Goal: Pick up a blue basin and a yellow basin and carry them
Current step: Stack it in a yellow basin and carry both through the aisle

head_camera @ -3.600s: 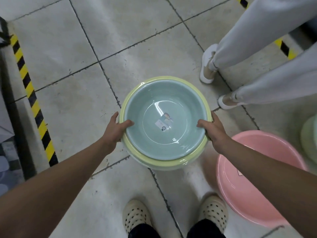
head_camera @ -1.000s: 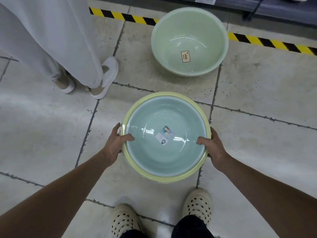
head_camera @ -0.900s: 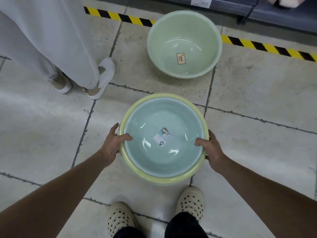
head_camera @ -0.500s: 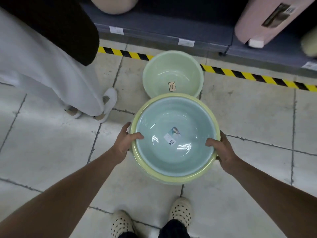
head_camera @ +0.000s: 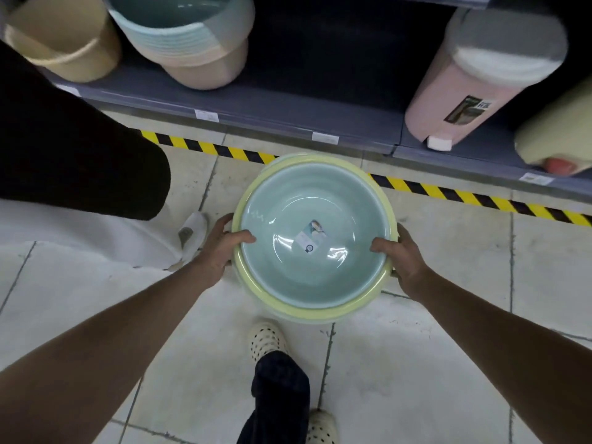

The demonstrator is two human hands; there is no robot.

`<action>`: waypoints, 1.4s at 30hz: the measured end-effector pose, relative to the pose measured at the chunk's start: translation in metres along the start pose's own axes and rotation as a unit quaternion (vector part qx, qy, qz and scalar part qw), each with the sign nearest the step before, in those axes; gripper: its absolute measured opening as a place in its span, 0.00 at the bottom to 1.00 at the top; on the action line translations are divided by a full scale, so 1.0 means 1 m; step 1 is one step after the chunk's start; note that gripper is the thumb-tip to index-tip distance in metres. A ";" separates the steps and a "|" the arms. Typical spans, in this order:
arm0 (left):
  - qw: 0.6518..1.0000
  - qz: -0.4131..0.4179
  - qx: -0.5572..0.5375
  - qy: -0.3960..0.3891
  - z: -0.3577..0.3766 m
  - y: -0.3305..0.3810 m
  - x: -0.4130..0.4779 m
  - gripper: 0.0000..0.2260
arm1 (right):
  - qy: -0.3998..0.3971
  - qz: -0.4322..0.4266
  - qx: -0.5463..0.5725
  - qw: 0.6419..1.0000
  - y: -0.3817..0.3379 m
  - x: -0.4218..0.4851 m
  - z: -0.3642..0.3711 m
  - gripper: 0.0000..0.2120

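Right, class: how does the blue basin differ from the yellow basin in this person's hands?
The blue basin nests inside; the yellow basin holds it. The blue basin shows its whole inside, with a sticker; the yellow basin shows only its rim, which is wider than the blue basin's. Both are round, upright, and gripped by the left hand and right hand.

It was a shop: a grey shelf [head_camera: 304,100] carried stacked tubs [head_camera: 185,36] and a labelled pink bin [head_camera: 448,91], price tags [head_camera: 206,116] lined its front edge, striped tape [head_camera: 448,192] ran along the tiled floor [head_camera: 448,251].
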State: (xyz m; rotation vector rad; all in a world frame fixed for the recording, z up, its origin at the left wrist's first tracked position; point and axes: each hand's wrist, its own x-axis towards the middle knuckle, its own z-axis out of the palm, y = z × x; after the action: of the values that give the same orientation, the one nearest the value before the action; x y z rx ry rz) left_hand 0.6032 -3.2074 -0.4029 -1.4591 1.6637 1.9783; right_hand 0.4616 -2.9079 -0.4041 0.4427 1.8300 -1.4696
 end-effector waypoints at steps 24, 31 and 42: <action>0.997 -0.012 -0.058 0.056 0.037 0.023 0.187 0.34 | -0.034 0.016 -0.053 0.998 -0.040 0.205 0.030 0.29; 0.998 -0.015 -0.047 0.046 0.044 0.007 0.236 0.35 | -0.036 0.020 -0.058 0.997 -0.018 0.253 0.033 0.25; 0.999 -0.043 -0.006 0.025 0.042 -0.051 0.276 0.36 | -0.049 -0.007 -0.063 0.997 0.046 0.313 0.039 0.32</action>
State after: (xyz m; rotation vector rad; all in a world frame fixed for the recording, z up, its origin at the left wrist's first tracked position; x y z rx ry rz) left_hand 0.4743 -3.2733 -0.6465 -1.5701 1.5829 1.9236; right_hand 0.2953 -2.9859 -0.6643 0.2931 1.8382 -1.3521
